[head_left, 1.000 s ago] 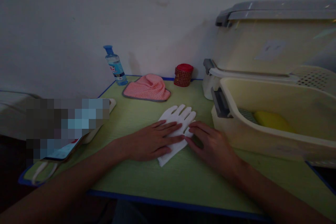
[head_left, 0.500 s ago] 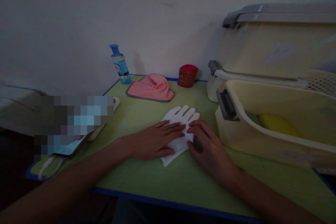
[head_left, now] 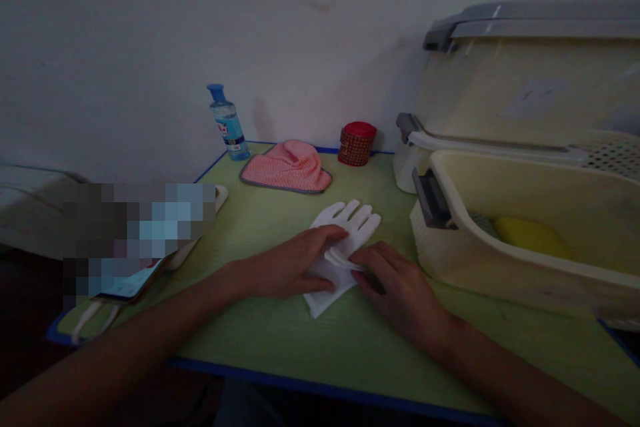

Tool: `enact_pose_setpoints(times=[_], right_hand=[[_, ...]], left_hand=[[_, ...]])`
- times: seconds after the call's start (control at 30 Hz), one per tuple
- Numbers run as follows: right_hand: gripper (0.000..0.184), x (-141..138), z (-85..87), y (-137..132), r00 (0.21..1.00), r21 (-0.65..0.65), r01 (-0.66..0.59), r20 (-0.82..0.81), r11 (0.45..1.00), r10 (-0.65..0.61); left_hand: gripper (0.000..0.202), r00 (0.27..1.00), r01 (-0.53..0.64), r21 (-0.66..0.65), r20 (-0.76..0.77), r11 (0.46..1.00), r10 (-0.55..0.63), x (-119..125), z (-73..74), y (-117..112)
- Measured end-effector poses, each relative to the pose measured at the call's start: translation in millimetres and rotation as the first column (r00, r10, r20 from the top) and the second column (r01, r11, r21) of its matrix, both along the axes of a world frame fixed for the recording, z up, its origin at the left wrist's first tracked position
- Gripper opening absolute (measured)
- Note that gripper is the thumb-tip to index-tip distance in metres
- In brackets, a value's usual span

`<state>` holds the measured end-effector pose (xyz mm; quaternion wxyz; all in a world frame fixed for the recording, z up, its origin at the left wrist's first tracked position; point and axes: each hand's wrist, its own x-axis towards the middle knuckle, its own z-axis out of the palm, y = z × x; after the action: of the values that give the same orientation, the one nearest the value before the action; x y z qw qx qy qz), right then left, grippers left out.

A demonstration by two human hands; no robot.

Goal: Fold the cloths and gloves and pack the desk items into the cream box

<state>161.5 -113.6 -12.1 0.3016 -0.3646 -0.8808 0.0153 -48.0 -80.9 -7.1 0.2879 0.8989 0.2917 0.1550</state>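
A white glove (head_left: 334, 275) lies flat on the green table with its fingers pointing away from me and its cuff towards me. At its right edge, my right hand (head_left: 400, 290) pinches a raised, folded part of the glove between thumb and fingers. My left hand (head_left: 285, 263) rests at the glove's left side, thumb apart from the curved fingers, touching the fabric without a visible grip. Which part of the glove makes up the lifted fold is hard to make out.
A cream bin (head_left: 500, 273) with a yellow item (head_left: 533, 237) stands right, before a lidded box (head_left: 500, 87). Behind the glove are a pink cloth (head_left: 287, 167), a red-topped roll (head_left: 357, 144) and a blue bottle (head_left: 229, 123). A phone (head_left: 133, 283) leans at left.
My right hand has taken hold of the glove's right side and raised a fold of it. My left fingers, flat on the glove before, have curled and lifted.
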Motion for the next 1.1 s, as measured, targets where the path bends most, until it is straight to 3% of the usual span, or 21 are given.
enact_pose_setpoints(times=[0.17,0.27,0.37,0.47,0.57,0.73,1.1], right_hand=[[0.015,-0.3,3.0,-1.6,0.997,-0.103,0.068,-0.02,0.992,-0.071],[0.017,-0.7,3.1,-1.2,0.993,-0.184,0.094,-0.052,0.979,-0.105],[0.02,-1.6,2.3,1.4,0.982,-0.273,0.11,-0.116,0.956,-0.146],[0.019,-2.5,2.9,4.8,0.966,-0.342,0.127,-0.169,0.931,-0.193],[0.017,-2.5,5.5,6.8,0.951,-0.408,0.17,-0.171,0.897,-0.258],[0.016,-0.7,8.5,8.6,0.929,-0.471,0.192,-0.197,0.861,-0.314],[0.016,-1.1,5.1,12.4,0.856,-0.681,0.05,-0.348,0.73,-0.383]], left_hand=[[0.073,0.994,-0.092,-0.051,0.054,0.994,0.094,2.8,-4.4,1.1],[0.068,0.991,-0.116,-0.001,0.063,0.993,0.116,2.8,-2.2,0.2],[0.044,0.998,-0.05,0.127,0.043,0.991,0.045,2.0,2.3,-1.4],[0.021,0.995,0.1,0.231,-0.05,0.968,-0.091,1.7,6.4,-2.6],[0.023,0.98,0.191,0.271,-0.111,0.943,-0.167,2.0,8.5,-2.6],[0.031,0.963,0.248,0.318,-0.184,0.915,-0.197,1.3,9.9,-1.5],[0.034,0.938,0.308,0.425,-0.285,0.851,-0.197,1.8,7.4,-2.3]])
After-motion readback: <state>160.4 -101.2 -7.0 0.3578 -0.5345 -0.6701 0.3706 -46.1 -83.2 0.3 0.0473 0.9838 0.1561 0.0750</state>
